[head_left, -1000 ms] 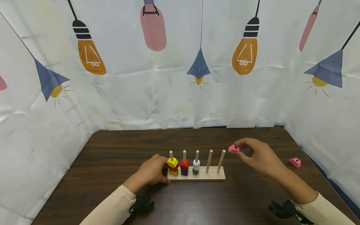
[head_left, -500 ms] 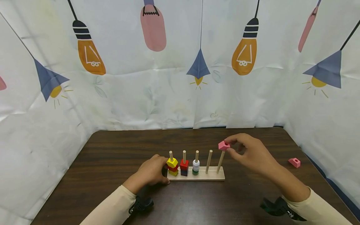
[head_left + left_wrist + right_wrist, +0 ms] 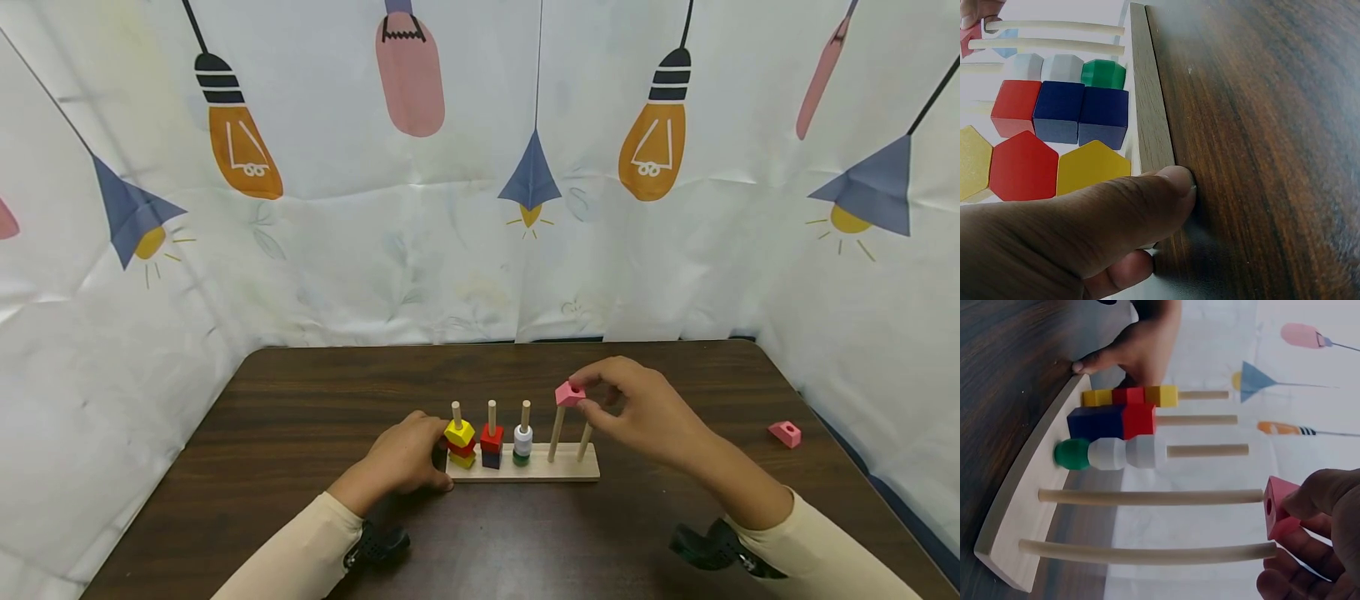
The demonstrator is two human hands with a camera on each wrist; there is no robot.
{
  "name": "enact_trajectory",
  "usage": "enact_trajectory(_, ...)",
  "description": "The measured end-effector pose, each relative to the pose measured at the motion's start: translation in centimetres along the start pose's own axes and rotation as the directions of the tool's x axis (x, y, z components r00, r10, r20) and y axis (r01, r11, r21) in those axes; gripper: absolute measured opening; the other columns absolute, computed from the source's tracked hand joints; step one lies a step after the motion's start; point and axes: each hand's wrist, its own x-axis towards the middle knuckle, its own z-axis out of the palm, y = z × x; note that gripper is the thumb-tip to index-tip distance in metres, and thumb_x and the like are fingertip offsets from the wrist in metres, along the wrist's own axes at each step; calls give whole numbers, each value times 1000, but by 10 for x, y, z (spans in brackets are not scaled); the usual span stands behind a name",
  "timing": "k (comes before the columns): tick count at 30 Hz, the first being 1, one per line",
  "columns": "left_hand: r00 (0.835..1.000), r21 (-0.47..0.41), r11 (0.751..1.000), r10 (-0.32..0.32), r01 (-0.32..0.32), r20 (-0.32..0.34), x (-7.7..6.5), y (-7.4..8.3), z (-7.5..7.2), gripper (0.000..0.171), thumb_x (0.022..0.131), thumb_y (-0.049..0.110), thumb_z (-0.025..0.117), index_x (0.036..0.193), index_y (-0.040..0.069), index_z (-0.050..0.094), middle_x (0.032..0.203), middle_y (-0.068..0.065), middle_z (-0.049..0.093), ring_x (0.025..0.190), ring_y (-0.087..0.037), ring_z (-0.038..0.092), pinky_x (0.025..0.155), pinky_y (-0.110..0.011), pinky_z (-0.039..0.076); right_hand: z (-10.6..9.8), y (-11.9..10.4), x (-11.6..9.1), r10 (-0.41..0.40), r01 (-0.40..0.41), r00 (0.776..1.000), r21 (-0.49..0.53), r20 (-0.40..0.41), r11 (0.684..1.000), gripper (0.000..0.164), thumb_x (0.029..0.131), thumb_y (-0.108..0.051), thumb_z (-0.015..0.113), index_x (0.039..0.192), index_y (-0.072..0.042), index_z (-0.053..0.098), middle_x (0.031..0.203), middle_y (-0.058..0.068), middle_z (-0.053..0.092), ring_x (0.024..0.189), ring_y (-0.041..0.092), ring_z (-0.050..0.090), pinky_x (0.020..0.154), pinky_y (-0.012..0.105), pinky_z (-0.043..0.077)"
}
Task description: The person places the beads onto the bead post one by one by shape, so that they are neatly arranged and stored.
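A wooden peg board (image 3: 525, 473) with a row of upright pegs stands on the table. My left hand (image 3: 407, 452) grips its left end, thumb at the front edge. Between thumb and fingers, my right hand (image 3: 637, 408) pinches a pink block (image 3: 570, 394) with a hole in it, at the tip of the fourth peg (image 3: 1154, 497). The right wrist view shows the hole facing that peg's tip. Yellow and red hexagonal blocks (image 3: 1025, 165) fill the leftmost peg. Blue blocks with a red one (image 3: 1016, 108) on top sit beside them, then a green bead (image 3: 1072, 454) under white ones.
Another pink block (image 3: 786, 433) lies on the dark wooden table (image 3: 330, 392) at the right. The fifth peg (image 3: 1147, 552) is bare, just right of the pink block in hand. A patterned white curtain (image 3: 337, 250) hangs behind the table.
My right hand has carried the pink block leftward, from right of the fifth peg, past that peg, to the top of the fourth. My left hand has stayed on the board's end.
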Motion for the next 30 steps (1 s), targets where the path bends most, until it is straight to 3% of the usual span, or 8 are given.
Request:
enact_trajectory(14, 1000, 3, 1000, 2, -2, 5, 0, 0, 0, 51, 63, 34, 98, 104, 24, 69, 93, 10, 64, 100, -20, 55, 75, -45, 52, 15, 5, 2, -33, 33, 998, 6, 61, 999, 33, 85, -3, 82, 115, -11, 70, 108, -5, 67, 86, 10, 61, 74, 36, 56)
enact_trajectory(19, 1000, 1, 1000, -6, 6, 10, 0, 0, 0, 51, 63, 34, 98, 105, 23, 69, 95, 9, 65, 101, -19, 55, 76, -46, 52, 23, 12, -2, 12, -16, 995, 42, 99, 999, 37, 86, -4, 81, 120, -8, 68, 101, -6, 65, 85, 14, 63, 72, 30, 55)
enact_trajectory(24, 1000, -5, 1000, -6, 6, 9, 0, 0, 0, 52, 63, 33, 98, 106, 23, 70, 95, 8, 65, 99, -19, 55, 76, -45, 52, 33, 20, -8, 56, -67, 991, 96, 119, 993, 50, 85, 1, 79, 131, -6, 59, 100, -5, 65, 81, 8, 61, 66, 27, 53)
enact_trajectory(30, 1000, -2, 1000, -3, 3, 7, 0, 1, 0, 51, 64, 33, 98, 105, 23, 69, 95, 9, 65, 100, -20, 55, 76, -45, 52, 46, 28, -16, 73, -86, 993, 143, 93, 986, 77, 83, 1, 82, 148, -6, 40, 106, -4, 68, 77, 6, 60, 65, 33, 54)
